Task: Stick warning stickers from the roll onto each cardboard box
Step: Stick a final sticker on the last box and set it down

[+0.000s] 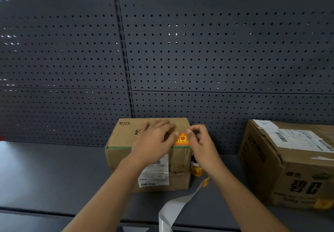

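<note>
Print on the two cardboard boxes, placed by the fingers

Just left of the fingertips (159,123) of the left hand (153,141), on top of the middle cardboard box (119,152): black 公牛 logo (124,123), larger black characters half hidden under the fingers. Between left thumb and index fingertip (188,132) of the right hand (202,141): red-and-yellow warning sticker (182,139) with a goblet sign, characters unreadable. Below the left wrist: white shipping label (155,174), barcodes only legible. Well right of the right fingers, on the right cardboard box (262,159): large 碧C (305,186); on top, barcoded white label (298,137).
</note>
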A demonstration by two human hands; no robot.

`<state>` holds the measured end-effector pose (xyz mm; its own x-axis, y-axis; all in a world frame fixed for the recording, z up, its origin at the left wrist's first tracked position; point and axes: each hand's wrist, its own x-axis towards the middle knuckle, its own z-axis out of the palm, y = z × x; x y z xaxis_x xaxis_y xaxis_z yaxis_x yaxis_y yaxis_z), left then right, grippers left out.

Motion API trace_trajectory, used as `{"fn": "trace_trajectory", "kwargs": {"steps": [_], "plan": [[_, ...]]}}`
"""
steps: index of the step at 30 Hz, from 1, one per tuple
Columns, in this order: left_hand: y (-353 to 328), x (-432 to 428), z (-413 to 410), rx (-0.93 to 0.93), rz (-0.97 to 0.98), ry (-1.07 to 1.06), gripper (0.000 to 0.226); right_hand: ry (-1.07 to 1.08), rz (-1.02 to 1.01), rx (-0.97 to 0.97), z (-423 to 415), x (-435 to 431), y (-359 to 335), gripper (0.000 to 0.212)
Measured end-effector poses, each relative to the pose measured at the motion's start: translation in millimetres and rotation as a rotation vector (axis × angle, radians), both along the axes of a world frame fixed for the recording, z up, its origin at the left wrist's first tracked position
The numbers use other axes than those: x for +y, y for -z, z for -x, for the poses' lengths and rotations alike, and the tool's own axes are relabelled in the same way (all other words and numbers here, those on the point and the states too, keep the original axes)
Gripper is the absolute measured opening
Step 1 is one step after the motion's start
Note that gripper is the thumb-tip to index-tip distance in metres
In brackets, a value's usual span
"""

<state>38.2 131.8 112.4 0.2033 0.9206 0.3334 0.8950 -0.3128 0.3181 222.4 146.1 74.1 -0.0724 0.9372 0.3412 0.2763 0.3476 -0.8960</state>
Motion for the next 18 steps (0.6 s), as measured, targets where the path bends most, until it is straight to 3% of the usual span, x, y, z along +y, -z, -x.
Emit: {"fn": "trace_trajectory", "kwargs": {"steps": [4, 9, 12, 14, 18], "plan": [[-11, -15, 12, -0.557, -0.194, -0.029, 0.023, 0.006, 0.061, 0.12, 0, -2, -10, 0.017], [-25, -20, 67, -0.639, -0.246, -0.303, 0.024, 0.111, 0.055, 0.14, -8, 12, -20, 0.013], [-24, -14, 104, -0.571, -0.059, -0.448, 0.033, 0.116, 0.065, 0.072, -7, 19, -23, 0.021], [-19, -10, 118, -0.639, 0.152, -0.516, 0.047, 0.114, 0.101, 0.022, -5, 25, -22, 0.036], [-9, -11, 116, -1.043, 0.569, -0.572, 0.065, 0.081, 0.224, -0.092, 3, 28, -24, 0.067]]}}
